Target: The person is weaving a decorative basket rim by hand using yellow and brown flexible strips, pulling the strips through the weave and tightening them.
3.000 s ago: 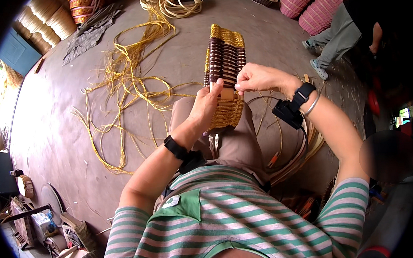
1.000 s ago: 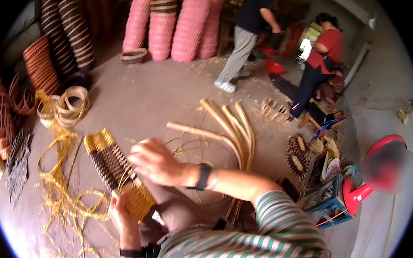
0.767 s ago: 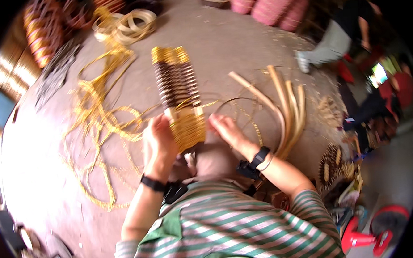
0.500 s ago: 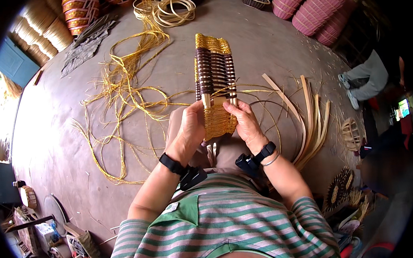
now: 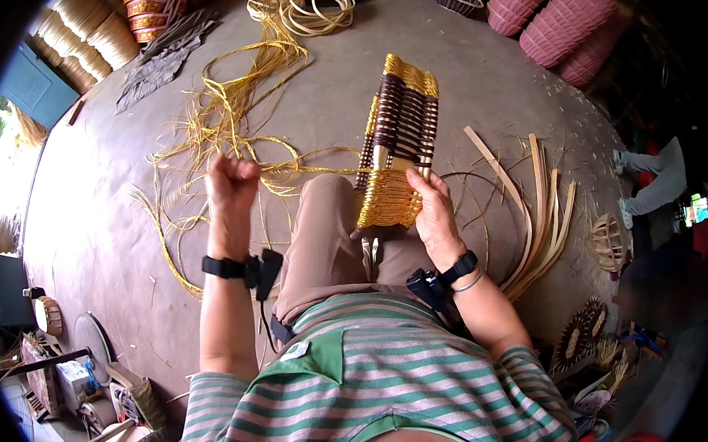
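Two hands at work, well apart! R hand [image 5: 434, 204] has the woven piece [image 5: 405, 125] by its lower right edge: thumb flat on the front, other fingers closed in behind, grip snug. Piece sits up over the lap, just past the knees [image 5: 325, 215], tilted a bit to the R. Gold band at top, dk brown rows w/ pale bits in the middle, wider gold band at the bottom.

L hand [image 5: 232, 184] now: up beside the L knee, fingers curled tight to the palm. A gold strand [image 5: 330, 168] runs from the piece's L edge over toward it; can't tell from here if those fingers pinch it.

Floor [image 5: 120, 235], quick look: tangle of gold cord [image 5: 229, 107] ahead and L, pale coiled hoops [image 5: 321, 12] beyond it, grey cloth [image 5: 162, 62] to the L of those. R side, pale flat strips [image 5: 541, 209] fan out near the R forearm. Far R corner: stacked pink baskets [image 5: 572, 17], w/ a small dk basket [image 5: 458, 1] nearby. Co-worker's legs [image 5: 659, 178] at far R, in grey trousers.
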Demonstrator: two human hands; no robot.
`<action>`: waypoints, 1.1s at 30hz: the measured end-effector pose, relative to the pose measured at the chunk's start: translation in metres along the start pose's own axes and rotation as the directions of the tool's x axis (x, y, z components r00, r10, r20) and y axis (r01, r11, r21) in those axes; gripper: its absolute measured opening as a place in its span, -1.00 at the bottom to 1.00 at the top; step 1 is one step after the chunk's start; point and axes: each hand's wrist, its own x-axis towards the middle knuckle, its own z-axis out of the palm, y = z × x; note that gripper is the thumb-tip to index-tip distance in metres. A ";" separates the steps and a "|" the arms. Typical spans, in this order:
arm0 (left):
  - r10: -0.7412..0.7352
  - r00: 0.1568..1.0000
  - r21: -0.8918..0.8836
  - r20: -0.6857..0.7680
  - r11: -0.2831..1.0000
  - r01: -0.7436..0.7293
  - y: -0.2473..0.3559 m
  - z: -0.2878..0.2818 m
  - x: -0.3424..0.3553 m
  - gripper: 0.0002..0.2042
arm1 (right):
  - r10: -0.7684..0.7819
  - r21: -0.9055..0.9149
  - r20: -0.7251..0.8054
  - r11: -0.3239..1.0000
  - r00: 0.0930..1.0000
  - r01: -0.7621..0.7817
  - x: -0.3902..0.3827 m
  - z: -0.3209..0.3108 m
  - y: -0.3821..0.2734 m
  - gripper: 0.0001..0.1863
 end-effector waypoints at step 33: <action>0.149 0.960 0.562 -0.237 0.827 0.010 -0.191 0.032 -0.030 -0.79 | -0.345 -0.504 -0.151 0.833 0.926 0.228 0.023 -0.003 0.048 -0.59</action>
